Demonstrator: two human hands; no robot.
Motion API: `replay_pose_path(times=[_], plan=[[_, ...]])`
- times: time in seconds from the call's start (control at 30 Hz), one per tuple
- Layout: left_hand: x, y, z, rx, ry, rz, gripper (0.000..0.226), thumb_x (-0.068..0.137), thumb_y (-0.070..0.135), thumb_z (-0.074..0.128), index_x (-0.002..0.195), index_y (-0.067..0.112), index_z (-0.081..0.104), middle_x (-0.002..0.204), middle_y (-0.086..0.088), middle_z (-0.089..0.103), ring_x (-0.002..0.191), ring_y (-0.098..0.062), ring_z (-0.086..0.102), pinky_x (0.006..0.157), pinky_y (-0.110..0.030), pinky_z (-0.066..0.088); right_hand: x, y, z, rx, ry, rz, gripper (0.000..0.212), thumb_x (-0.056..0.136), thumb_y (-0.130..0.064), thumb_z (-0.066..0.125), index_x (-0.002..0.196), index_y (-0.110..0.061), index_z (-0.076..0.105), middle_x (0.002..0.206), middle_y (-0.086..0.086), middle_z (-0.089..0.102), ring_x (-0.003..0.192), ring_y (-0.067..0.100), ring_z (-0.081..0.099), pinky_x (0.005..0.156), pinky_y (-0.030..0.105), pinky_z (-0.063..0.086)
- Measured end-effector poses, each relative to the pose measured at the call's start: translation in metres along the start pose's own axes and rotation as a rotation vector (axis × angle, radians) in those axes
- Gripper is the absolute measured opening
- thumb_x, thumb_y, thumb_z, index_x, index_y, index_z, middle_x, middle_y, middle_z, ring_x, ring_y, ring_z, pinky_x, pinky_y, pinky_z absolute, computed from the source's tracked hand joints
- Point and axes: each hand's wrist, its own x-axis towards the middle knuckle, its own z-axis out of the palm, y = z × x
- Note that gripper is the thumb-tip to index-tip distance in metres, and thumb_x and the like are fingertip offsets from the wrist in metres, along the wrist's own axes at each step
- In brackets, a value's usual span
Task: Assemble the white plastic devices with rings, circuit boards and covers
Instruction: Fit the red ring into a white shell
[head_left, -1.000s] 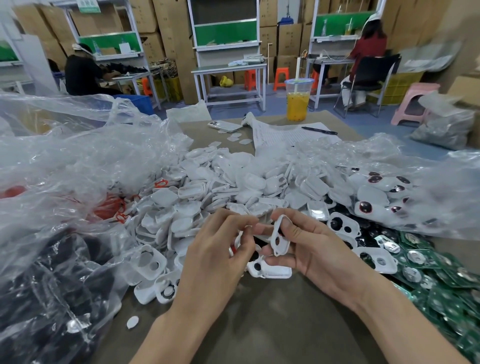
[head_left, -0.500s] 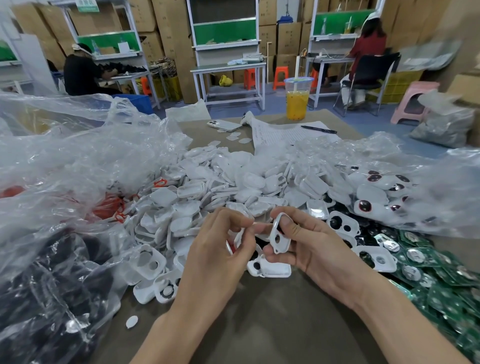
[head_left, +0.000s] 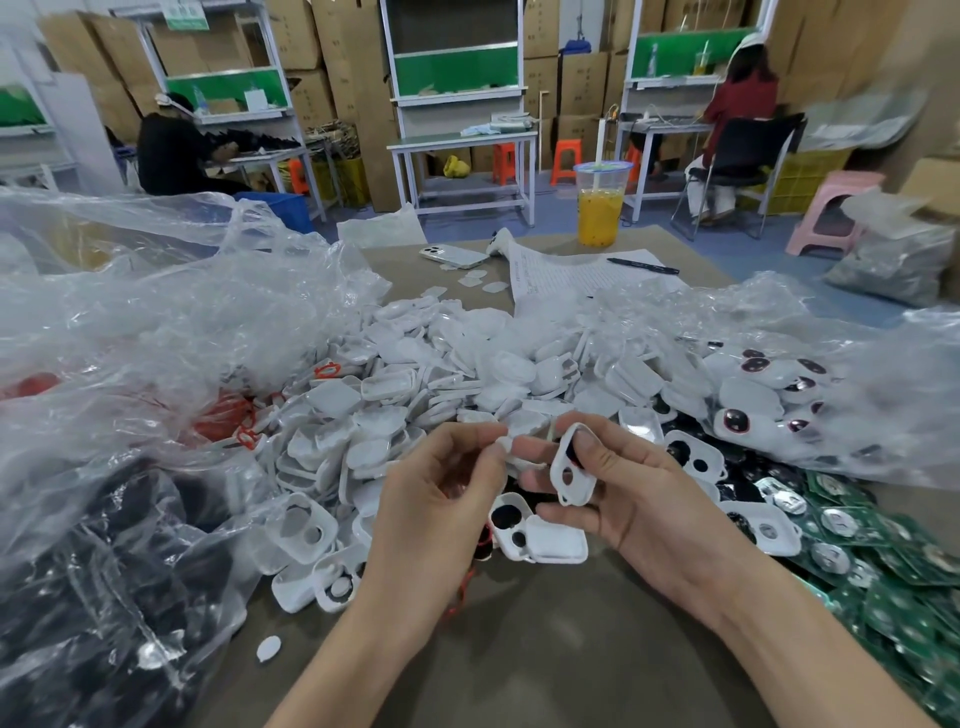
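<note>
Pinching a small white piece (head_left: 501, 444), too small to identify, the left hand (head_left: 441, 499) had barely moved in the last second. The right hand (head_left: 639, 499) still curled round a shell (head_left: 571, 475) at mid-frame, just above the table (head_left: 545, 649). Fitting had probably only begun. The shell was smooth, hard white plastic, a rounded square with two round holes. Glossy green circuit boards (head_left: 909, 571) lay lower right.
</note>
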Motion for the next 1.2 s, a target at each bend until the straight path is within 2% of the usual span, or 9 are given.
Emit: replay_pose_path(times=[0.1,0.37,0.5,0.6,0.7,0.77,0.87,1.1,1.2], plan=[[-0.001,-0.003,0.001,0.036,0.015,-0.013,0.018,0.095,0.024,0.068,0.093,0.041,0.073,0.085,0.012,0.076,0.065,-0.002,0.067,0.058,-0.012,0.05,0.0,0.001,0.002,-0.026,0.006,0.012,0.019,0.092,-0.02,0.06,0.105,-0.017,0.075,0.122,0.022,0.069,0.108,0.037,0.07,0.074,0.035,0.061],[0.0,-0.008,0.0,0.546,0.064,0.368,0.026,0.091,0.015,0.07,0.097,0.04,0.065,0.096,0.023,0.061,0.088,-0.003,0.063,0.073,-0.006,0.041,-0.002,0.0,0.009,-0.077,0.055,-0.017,0.027,0.086,-0.023,0.064,0.109,-0.009,0.067,0.113,0.023,0.072,0.088,0.031,0.074,0.07,0.032,0.06],[-0.002,-0.005,0.004,0.384,0.093,0.326,0.038,0.09,0.014,0.071,0.092,0.052,0.064,0.093,0.026,0.068,0.087,0.003,0.065,0.071,-0.006,0.044,0.0,0.003,0.009,-0.03,0.13,-0.069,0.022,0.085,-0.018,0.065,0.104,-0.008,0.069,0.108,0.024,0.073,0.087,0.031,0.075,0.066,0.029,0.06],[-0.006,-0.004,0.009,0.135,0.039,0.116,0.014,0.088,0.037,0.068,0.096,0.048,0.069,0.09,0.024,0.073,0.08,0.001,0.067,0.066,-0.022,0.049,0.004,0.005,0.007,-0.007,0.195,-0.112,0.023,0.083,-0.016,0.066,0.104,-0.008,0.068,0.103,0.02,0.074,0.089,0.032,0.075,0.07,0.03,0.061],[-0.006,-0.005,0.012,0.018,-0.016,0.043,0.016,0.078,0.05,0.067,0.092,0.042,0.071,0.092,0.015,0.075,0.084,-0.004,0.07,0.075,-0.028,0.052,0.003,0.005,0.007,-0.026,0.264,-0.157,0.019,0.079,-0.017,0.069,0.097,-0.013,0.073,0.092,0.018,0.075,0.085,0.031,0.076,0.069,0.031,0.061],[-0.006,-0.005,0.015,0.001,-0.046,0.055,0.009,0.081,0.041,0.069,0.089,0.04,0.072,0.097,0.014,0.074,0.088,-0.006,0.07,0.078,-0.024,0.054,0.002,0.006,0.01,-0.059,0.285,-0.172,0.015,0.075,-0.021,0.072,0.089,-0.021,0.077,0.091,0.018,0.076,0.084,0.03,0.076,0.069,0.031,0.062],[-0.008,-0.008,0.019,0.12,-0.066,0.14,0.016,0.089,0.027,0.072,0.088,0.043,0.071,0.106,0.019,0.069,0.076,-0.002,0.065,0.066,-0.013,0.047,0.0,0.01,0.016,-0.083,0.271,-0.172,0.016,0.076,-0.025,0.072,0.092,-0.022,0.076,0.097,0.021,0.076,0.088,0.037,0.075,0.071,0.032,0.061],[-0.011,-0.013,0.017,0.135,-0.004,0.12,0.013,0.086,0.049,0.063,0.094,0.04,0.069,0.075,0.014,0.067,0.06,-0.004,0.056,0.056,-0.011,0.039,-0.004,0.015,0.018,-0.13,0.194,-0.164,0.014,0.086,-0.022,0.069,0.1,-0.021,0.07,0.102,0.02,0.075,0.091,0.037,0.075,0.076,0.034,0.061],[-0.011,-0.013,0.016,0.071,0.001,0.067,0.003,0.09,0.041,0.068,0.091,0.041,0.07,0.064,0.018,0.06,0.055,-0.004,0.051,0.052,-0.012,0.038,-0.004,0.015,0.019,-0.154,0.16,-0.175,0.009,0.088,-0.021,0.069,0.097,-0.022,0.07,0.104,0.018,0.075,0.096,0.036,0.074,0.079,0.031,0.06]])
